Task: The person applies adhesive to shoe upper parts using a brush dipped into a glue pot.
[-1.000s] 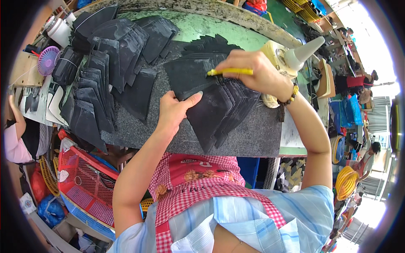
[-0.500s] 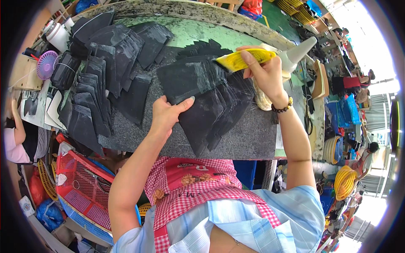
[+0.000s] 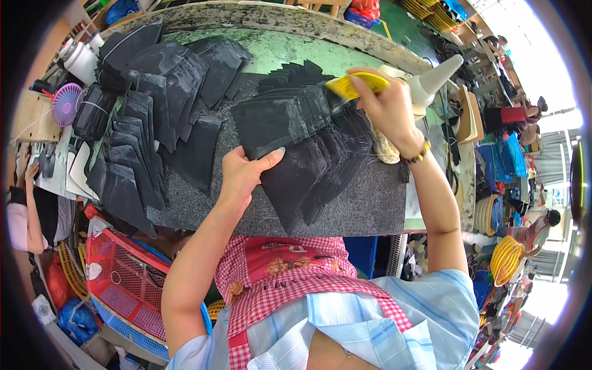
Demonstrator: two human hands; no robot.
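The left hand [image 3: 243, 177] pinches the fanned black sheets [image 3: 302, 139] at their eight-o'clock edge on the tabletop [image 3: 370, 203], probably to steady them, while the right hand [image 3: 393, 111] clasps a yellow brush [image 3: 350, 87] at one o'clock.

Green-topped bench [image 3: 277, 46], grey speckled mat [image 3: 364, 200] over it. Fanned left black pieces [image 3: 128, 148], centre black pieces [image 3: 280, 120]; pale cone-tipped container [image 3: 424, 89] right.

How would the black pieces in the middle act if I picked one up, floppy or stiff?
Probably bendy but not very floppy: the black pieces look thin, yet their edges lie flat. One alone is likely light, since many overlap in a low pile. They might cling together a little, because pale, stringy streaks run across them.
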